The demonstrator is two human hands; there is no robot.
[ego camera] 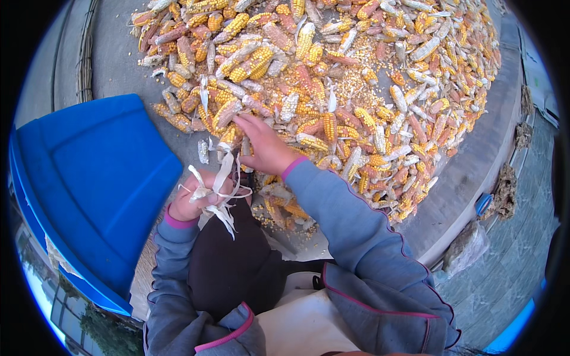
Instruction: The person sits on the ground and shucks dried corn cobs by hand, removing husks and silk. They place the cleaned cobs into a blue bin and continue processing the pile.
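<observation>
My left hand [193,196] is closed around a bunch of dry, pale corn husks [222,175]. Their loose strips hang over my dark trouser leg. Just up and to the right, my right hand [267,144] reaches over the edge of a heap of dried corn cobs [329,127]. Its fingers are spread from the thumb, and the fingertips reach the end of a partly shelled cob [227,113]. Below them lies a yellow cob [231,135], close to the husks; whether they are attached to it is hard to tell. Shelled and unshelled cobs are mixed in the heap.
A large blue plastic container [98,178] stands at my left. Loose kernels [356,66] lie among the cobs on the grey concrete floor [120,58]. A bundle of thin sticks [84,62] lies at the far left. To the right are a blue round object [483,204] and a clear plastic bag [467,247].
</observation>
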